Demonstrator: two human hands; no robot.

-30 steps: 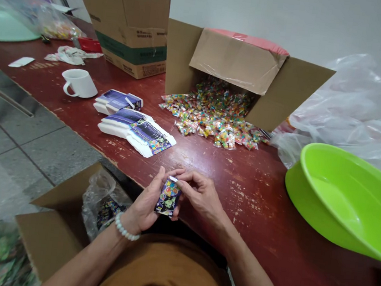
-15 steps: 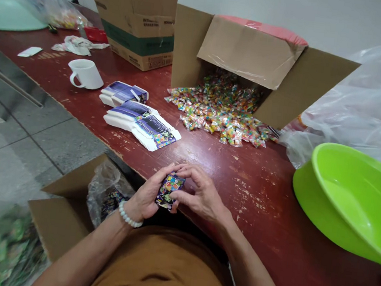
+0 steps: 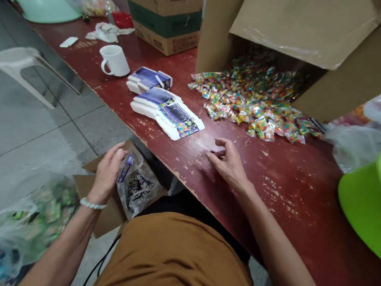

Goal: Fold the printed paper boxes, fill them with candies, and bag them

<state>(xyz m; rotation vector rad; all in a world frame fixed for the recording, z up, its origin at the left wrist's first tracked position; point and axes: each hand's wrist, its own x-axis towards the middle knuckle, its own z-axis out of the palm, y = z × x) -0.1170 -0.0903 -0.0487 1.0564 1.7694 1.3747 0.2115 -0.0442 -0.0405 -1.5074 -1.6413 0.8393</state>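
My left hand (image 3: 109,170) is off the table's edge at the left, above an open carton (image 3: 85,186) lined with a clear plastic bag. Its curled fingers hold a small purple printed box (image 3: 125,168), tilted on end. Inside the bag lie several dark, colourful small packs (image 3: 138,185). My right hand (image 3: 227,163) hovers low over the red table, thumb and fingers apart with nothing between them. Nearest to it are a fanned stack of flat purple-and-white box blanks (image 3: 169,113) and a spill of clear-wrapped colourful candies (image 3: 249,108).
A big carton (image 3: 217,31) on its side spills the candies. Behind stands a closed carton (image 3: 163,16). A white mug (image 3: 114,61) is at the left, a green basin (image 3: 369,200) at the right. Bags of green packets (image 3: 51,214) and a stool (image 3: 24,62) occupy the floor.
My hands have parted. The left carried the small printed box down left over the floor carton; the right moved up and right over the table. The view has shifted left.
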